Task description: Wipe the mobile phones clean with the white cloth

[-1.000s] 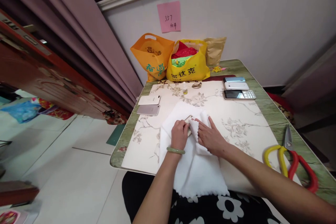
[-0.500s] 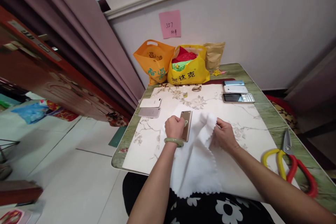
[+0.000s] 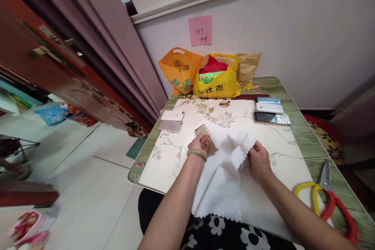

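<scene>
My left hand (image 3: 199,143), with a green bangle on the wrist, is closed round a gold phone (image 3: 208,143) and holds it tilted over a white cloth (image 3: 219,179). My right hand (image 3: 258,160) pinches the cloth's scalloped edge and lifts a fold of it to the right of the phone. The cloth lies on a floral paper sheet (image 3: 164,156) and hangs over the near table edge.
Two phones (image 3: 172,121) lie at the left of the sheet, three more (image 3: 271,112) at the right. A small bottle (image 3: 210,108) and a metal piece (image 3: 224,104) sit near the back. Orange (image 3: 179,72) and yellow (image 3: 216,78) bags stand against the wall. Yellow-and-red scissors (image 3: 325,195) lie at right.
The gold phone has come out from under the cloth and my left hand has turned it. My right hand pulled the cloth's fold away to the right.
</scene>
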`<state>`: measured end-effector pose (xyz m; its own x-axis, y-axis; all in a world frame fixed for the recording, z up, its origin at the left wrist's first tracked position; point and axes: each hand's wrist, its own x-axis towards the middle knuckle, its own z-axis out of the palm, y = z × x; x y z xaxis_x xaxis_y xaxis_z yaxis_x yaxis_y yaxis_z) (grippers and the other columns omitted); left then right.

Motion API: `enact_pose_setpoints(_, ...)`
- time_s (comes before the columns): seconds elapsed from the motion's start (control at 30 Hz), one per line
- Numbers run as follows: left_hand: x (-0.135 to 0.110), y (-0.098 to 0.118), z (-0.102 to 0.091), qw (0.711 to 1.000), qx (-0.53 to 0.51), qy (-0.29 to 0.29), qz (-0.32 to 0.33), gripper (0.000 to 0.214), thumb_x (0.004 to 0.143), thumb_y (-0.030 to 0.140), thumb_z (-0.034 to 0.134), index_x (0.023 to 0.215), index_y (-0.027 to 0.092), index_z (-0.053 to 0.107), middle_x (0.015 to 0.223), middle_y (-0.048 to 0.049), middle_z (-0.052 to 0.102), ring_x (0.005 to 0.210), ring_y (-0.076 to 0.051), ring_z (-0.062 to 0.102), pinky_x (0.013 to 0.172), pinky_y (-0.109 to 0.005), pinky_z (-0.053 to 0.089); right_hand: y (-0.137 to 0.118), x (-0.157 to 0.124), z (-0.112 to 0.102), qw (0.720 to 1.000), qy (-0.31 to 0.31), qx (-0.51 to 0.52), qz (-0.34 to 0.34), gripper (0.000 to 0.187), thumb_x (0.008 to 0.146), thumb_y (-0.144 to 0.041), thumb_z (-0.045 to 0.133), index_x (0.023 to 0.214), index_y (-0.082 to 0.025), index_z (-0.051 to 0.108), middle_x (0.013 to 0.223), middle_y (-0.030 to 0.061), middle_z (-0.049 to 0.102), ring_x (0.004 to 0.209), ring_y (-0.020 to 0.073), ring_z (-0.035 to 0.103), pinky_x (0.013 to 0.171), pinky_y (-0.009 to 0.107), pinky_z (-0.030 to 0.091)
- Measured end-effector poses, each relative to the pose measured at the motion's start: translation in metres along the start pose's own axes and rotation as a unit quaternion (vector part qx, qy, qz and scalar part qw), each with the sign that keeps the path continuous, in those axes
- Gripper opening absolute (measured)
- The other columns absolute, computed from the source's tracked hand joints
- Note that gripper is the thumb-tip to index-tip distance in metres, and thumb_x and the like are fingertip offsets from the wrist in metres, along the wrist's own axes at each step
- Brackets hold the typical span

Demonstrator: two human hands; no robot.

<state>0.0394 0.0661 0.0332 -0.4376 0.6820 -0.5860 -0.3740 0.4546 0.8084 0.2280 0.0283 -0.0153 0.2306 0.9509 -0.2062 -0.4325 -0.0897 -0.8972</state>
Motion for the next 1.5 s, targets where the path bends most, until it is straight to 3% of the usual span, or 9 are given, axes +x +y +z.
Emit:
enact_pose_setpoints(0.27,0.007,0.007,-0.037,0.974,0.126,-0.032,0.185,0.021,0.067,0.014,0.073,0.086,0.019,0.065,0.093,-0.0022,0.066,0.065,-0.011,0.060,0.063,-0.026,0.052,-0.014,-0.006,0.001,0.990,0.004,0.096,0.102,0.031,0.061,-0.025,0.073,0.090,-0.021,0.065,0.069,-0.0047,0.067,0.056,0.0128,0.058,0.051,0.023,0.046)
enact_pose_setpoints(0.4,0.027,0.018,-0.041,0.737,0.501,-0.147,0.429,0.020,0.071,0.019,0.073,0.090,0.021,0.068,0.102,-0.0046,0.064,0.100,-0.020,0.056,0.092,-0.034,0.045,-0.006,-0.005,-0.005,0.986,0.000,0.124,0.114,0.023,0.067,-0.028,0.071,0.088,-0.020,0.065,0.077,-0.0025,0.070,0.064,0.0156,0.064,0.060,0.028,0.052)
enact_pose_setpoints(0.47,0.033,0.021,-0.036,0.683,0.567,-0.158,0.432,0.003,0.077,0.022,0.068,0.079,0.021,0.067,0.092,-0.0048,0.065,0.098,-0.020,0.056,0.088,-0.033,0.044,-0.004,-0.003,-0.005,0.982,0.008,0.137,0.127,0.017,0.068,-0.031,0.068,0.081,-0.020,0.065,0.074,-0.0021,0.070,0.063,0.0168,0.064,0.064,0.031,0.053)
enact_pose_setpoints(0.77,0.004,0.014,-0.029,0.688,0.629,-0.013,0.363,0.019,0.087,0.024,0.049,0.074,0.018,0.063,0.084,-0.0096,0.065,0.076,-0.022,0.061,0.067,-0.032,0.039,-0.017,0.008,0.007,0.995,-0.012,0.041,0.088,0.021,0.075,-0.041,0.060,0.079,-0.021,0.061,0.066,-0.0013,0.068,0.062,0.0200,0.065,0.060,0.033,0.052)
enact_pose_setpoints(1.0,0.000,-0.009,-0.034,0.757,0.583,0.080,0.284,0.017,0.085,0.024,0.048,0.072,0.019,0.058,0.077,-0.0082,0.064,0.074,-0.023,0.060,0.063,-0.031,0.036,-0.027,0.011,0.027,0.999,0.015,-0.002,0.036,0.024,0.070,-0.030,0.063,0.092,-0.021,0.059,0.068,-0.0040,0.065,0.063,0.0159,0.061,0.060,0.027,0.047)
enact_pose_setpoints(1.1,0.003,-0.009,-0.032,0.775,0.563,0.072,0.278,0.017,0.082,0.024,0.050,0.065,0.021,0.053,0.070,-0.0053,0.061,0.070,-0.021,0.058,0.062,-0.031,0.035,-0.028,0.017,0.035,0.987,0.014,-0.139,-0.073,0.016,0.074,-0.027,0.057,0.088,-0.020,0.058,0.070,-0.0035,0.061,0.062,0.0136,0.055,0.059,0.025,0.044)
enact_pose_setpoints(1.2,0.005,-0.010,-0.031,0.771,0.559,0.053,0.300,0.019,0.083,0.024,0.050,0.063,0.022,0.047,0.067,-0.0034,0.059,0.069,-0.020,0.057,0.062,-0.030,0.034,-0.025,0.020,0.048,0.903,-0.075,-0.364,-0.214,0.010,0.079,-0.026,0.054,0.084,-0.020,0.061,0.077,0.0016,0.063,0.068,0.0163,0.056,0.064,0.028,0.046)
enact_pose_setpoints(1.33,0.010,-0.016,-0.037,0.750,0.550,0.017,0.367,0.016,0.085,0.023,0.048,0.069,0.022,0.047,0.074,-0.0032,0.060,0.072,-0.018,0.057,0.064,-0.029,0.036,-0.007,0.014,0.066,0.753,-0.240,-0.525,-0.317,0.036,0.091,-0.030,0.045,0.121,-0.020,0.062,0.119,0.0119,0.064,0.108,0.0270,0.058,0.093,0.042,0.046)
enact_pose_setpoints(1.5,0.019,-0.020,-0.047,0.784,0.485,-0.046,0.386,0.014,0.083,0.026,0.053,0.072,0.022,0.046,0.068,0.0014,0.055,0.066,-0.014,0.054,0.064,-0.025,0.038,0.020,0.016,0.074,0.672,-0.305,-0.579,-0.346,0.047,0.098,-0.027,0.032,0.142,-0.017,0.045,0.141,0.0113,0.051,0.129,0.0241,0.046,0.108,0.043,0.037)
